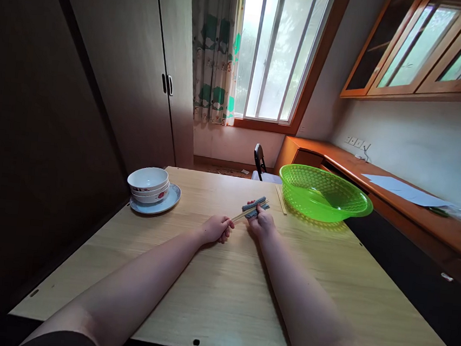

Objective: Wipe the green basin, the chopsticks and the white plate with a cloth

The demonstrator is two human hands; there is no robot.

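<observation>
My left hand (217, 229) is closed around one end of a pair of pale chopsticks (241, 214), above the middle of the table. The other end runs into a grey-blue cloth (254, 204), which my right hand (262, 222) grips with its thumb on top. Cloth wraps part of the chopsticks, and their far tips poke out past it. More chopsticks (280, 200) lie on the table just beyond my right hand, beside a green plastic basket (326, 198).
At the far left of the wooden table (202, 295), stacked white bowls (148, 182) sit on a plate (172, 203). A folding chair (260, 162) stands behind the far edge. Along the right wall runs a desk (392, 183) with papers (408, 191) on it.
</observation>
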